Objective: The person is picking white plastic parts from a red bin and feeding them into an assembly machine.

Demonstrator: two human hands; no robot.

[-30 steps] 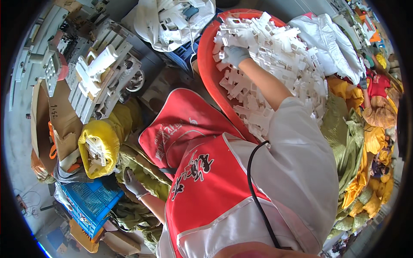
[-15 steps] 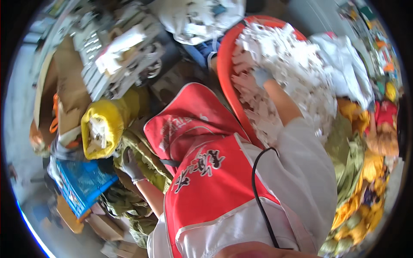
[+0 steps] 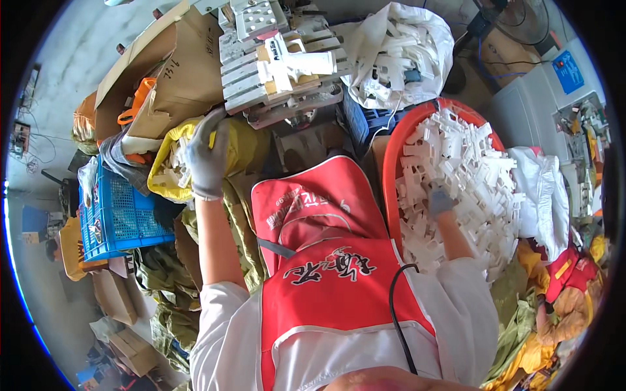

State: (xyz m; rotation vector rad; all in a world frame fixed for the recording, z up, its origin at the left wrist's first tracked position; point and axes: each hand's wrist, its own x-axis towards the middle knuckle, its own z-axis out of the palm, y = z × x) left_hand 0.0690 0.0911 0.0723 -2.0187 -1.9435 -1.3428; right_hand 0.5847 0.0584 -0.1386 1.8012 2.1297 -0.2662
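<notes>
My left hand (image 3: 208, 159), in a grey work glove, is raised above the yellow sack (image 3: 244, 153) of white plastic pieces. Its fingers stretch toward the slotted metal machine bed (image 3: 241, 85) and seem to hold nothing. On the machine lies a white plastic part (image 3: 313, 63) with a long, broad arm. My right hand (image 3: 440, 201), also gloved, is down among a heap of white plastic parts (image 3: 450, 146) in the large red tub (image 3: 391, 189). Its fingertips are partly buried, so any grip is hidden.
A white sack (image 3: 355, 65) of similar parts stands on a blue crate (image 3: 365, 124) behind the tub. At left are a cardboard box (image 3: 189, 58) and a blue basket (image 3: 124, 215). A grey-white cabinet (image 3: 528, 98) and a fan (image 3: 521, 19) stand far right.
My left hand has risen from low beside the yellow sack toward the machine. My right hand stays in the tub's parts. The whole view has turned and steadied.
</notes>
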